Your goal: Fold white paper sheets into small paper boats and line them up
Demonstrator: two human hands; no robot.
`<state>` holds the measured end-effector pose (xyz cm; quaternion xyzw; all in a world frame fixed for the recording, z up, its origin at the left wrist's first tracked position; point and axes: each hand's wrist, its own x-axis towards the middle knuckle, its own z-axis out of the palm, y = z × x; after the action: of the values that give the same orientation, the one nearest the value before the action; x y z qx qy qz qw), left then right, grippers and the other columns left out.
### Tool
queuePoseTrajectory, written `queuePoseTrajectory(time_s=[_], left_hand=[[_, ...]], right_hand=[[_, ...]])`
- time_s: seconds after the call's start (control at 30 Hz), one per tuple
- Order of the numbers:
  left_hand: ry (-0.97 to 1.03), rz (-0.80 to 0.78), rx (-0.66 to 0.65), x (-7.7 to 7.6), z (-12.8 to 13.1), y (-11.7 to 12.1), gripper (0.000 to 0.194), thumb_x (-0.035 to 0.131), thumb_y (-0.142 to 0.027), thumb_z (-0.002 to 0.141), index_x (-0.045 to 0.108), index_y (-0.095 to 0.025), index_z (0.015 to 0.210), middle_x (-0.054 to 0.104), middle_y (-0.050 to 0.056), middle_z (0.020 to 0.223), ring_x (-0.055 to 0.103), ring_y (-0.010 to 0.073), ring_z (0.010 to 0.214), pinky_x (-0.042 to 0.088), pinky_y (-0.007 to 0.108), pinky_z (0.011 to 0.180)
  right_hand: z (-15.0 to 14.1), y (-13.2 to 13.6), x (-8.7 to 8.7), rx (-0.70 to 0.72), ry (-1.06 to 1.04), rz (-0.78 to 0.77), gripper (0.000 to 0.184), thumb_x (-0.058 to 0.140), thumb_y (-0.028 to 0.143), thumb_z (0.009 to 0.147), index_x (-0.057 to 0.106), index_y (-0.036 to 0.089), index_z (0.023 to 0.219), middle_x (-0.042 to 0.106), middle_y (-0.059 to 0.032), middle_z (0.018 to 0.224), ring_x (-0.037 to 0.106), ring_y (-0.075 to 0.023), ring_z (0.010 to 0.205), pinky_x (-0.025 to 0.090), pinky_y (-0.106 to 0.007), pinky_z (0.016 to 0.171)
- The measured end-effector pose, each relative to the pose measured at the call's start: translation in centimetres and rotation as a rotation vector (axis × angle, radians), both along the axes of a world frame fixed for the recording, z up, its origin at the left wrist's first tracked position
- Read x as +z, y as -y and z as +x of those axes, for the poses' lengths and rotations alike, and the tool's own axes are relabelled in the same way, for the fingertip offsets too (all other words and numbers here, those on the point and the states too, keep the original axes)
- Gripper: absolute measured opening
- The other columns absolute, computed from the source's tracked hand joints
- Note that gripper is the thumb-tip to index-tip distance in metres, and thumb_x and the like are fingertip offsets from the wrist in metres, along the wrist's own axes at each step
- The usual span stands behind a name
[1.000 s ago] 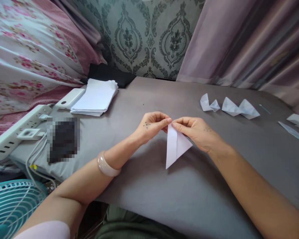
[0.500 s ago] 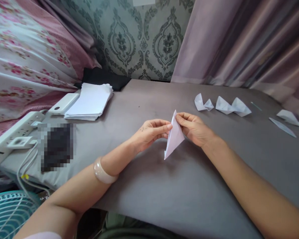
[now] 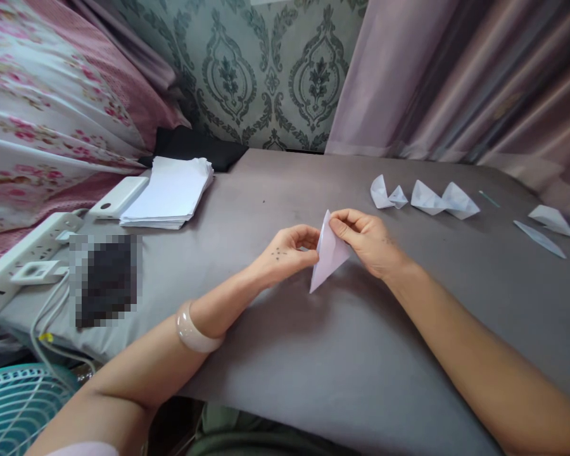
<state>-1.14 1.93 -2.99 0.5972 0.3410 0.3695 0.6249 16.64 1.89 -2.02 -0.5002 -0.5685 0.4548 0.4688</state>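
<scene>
Head view: we pinch the folded paper [image 3: 329,252] upright with both hands, left hand [image 3: 287,254] and right hand [image 3: 368,240] fingers closed on its edges, seemingly steadying a crease above the grey surface [image 3: 313,354].

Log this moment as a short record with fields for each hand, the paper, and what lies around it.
left hand: left hand pinches the left edge of the folded paper triangle
right hand: right hand grips its top corner
paper: white, folded to a triangle, long point aimed down toward the grey table
far right: finished folded paper pieces in a row
far left: stack of white sheets, power bank, power strip
wrist: pale bangle on the left arm
</scene>
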Motion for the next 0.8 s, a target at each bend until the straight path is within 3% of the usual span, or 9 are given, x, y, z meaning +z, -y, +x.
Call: queuePoseTrajectory(time_s=[0.13,0.2,0.3,0.37,0.43,0.57,0.8], left_hand=[[-0.060,0.037,-0.059,-0.7,0.1,-0.1,0.018,0.068,-0.017,0.068,0.061,-0.014,0.085,0.063,0.003,0.080,0.057,0.0108,0.070,0.044,0.023,0.062],[-0.056,0.053,-0.028,-0.7,0.3,0.0,0.015,0.066,-0.019,0.071,0.059,-0.014,0.084,0.060,0.001,0.075,0.053,0.0089,0.063,0.040,0.021,0.056],[-0.113,0.222,0.243,-0.5,0.3,0.1,0.010,0.061,-0.019,0.074,0.057,-0.016,0.083,0.056,-0.002,0.069,0.048,0.0076,0.059,0.038,0.021,0.055],[-0.171,0.342,0.415,-0.3,0.2,0.3,0.009,0.059,-0.016,0.075,0.056,-0.017,0.083,0.055,-0.003,0.068,0.046,0.0075,0.059,0.038,0.021,0.057],[-0.234,0.420,0.482,-0.3,0.2,0.5,0.013,0.057,-0.013,0.074,0.055,-0.018,0.085,0.056,-0.004,0.070,0.047,0.0078,0.059,0.038,0.022,0.059],[-0.361,0.526,0.473,-0.8,0.4,0.7,0.011,0.055,-0.014,0.077,0.052,-0.020,0.086,0.056,-0.003,0.072,0.048,0.0092,0.062,0.039,0.024,0.061],[-0.389,0.476,0.448,-1.8,0.5,-0.3,0.009,0.056,-0.017,0.078,0.050,-0.019,0.085,0.053,-0.004,0.069,0.049,0.0094,0.062,0.041,0.023,0.060]], right_hand=[[-0.5,0.6,1.0,0.032,0.167,0.118,0.030,0.061,0.050,0.081,0.066,0.021,0.088,0.067,-0.0011,0.082,0.060,-0.0155,0.075,0.049,-0.030,0.069],[-0.7,1.0,1.4,0.022,0.226,0.197,0.029,0.056,0.047,0.086,0.066,0.022,0.096,0.068,-0.0030,0.092,0.062,-0.0174,0.084,0.050,-0.032,0.076],[-1.3,1.6,1.3,-0.109,0.361,0.360,0.045,0.060,0.046,0.083,0.057,0.022,0.121,0.062,-0.0093,0.118,0.060,-0.0221,0.104,0.048,-0.037,0.087],[-2.0,2.2,0.9,-0.190,0.484,0.402,0.063,0.065,0.048,0.078,0.048,0.020,0.132,0.058,-0.0137,0.124,0.060,-0.0248,0.104,0.049,-0.039,0.085],[-2.8,2.8,0.4,-0.214,0.600,0.389,0.065,0.062,0.048,0.078,0.045,0.017,0.132,0.061,-0.0148,0.115,0.062,-0.0255,0.095,0.050,-0.040,0.078],[-4.2,3.6,-0.2,-0.267,0.772,0.372,0.046,0.050,0.033,0.083,0.050,0.014,0.125,0.066,-0.0128,0.099,0.064,-0.0250,0.083,0.049,-0.038,0.072],[-4.2,2.8,-0.9,-0.328,0.949,0.289,0.043,0.046,0.032,0.084,0.056,0.012,0.121,0.070,-0.0119,0.079,0.066,-0.0269,0.072,0.045,-0.036,0.066]])
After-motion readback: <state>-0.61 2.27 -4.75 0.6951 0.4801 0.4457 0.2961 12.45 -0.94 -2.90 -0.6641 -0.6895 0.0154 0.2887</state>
